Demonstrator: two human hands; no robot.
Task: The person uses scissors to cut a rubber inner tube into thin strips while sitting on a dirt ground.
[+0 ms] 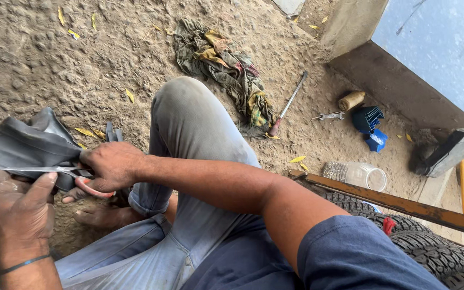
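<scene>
R hand (pixel 111 166) scissors (pixel 55 172) at rubber tube (pixel 28 145) edge; L hand (pixel 20 207) grips.

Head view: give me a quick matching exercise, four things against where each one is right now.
Things:
1. scissors
2. rag
3. spanner
4. plastic jar

Places:
A. crumpled on the dirt beyond the knee
B. lying on its side by the tyre
C. in the right hand, blades across the black rubber
D. on the dirt beside the screwdriver

Pairs: 1-C, 2-A, 3-D, 4-B
</scene>
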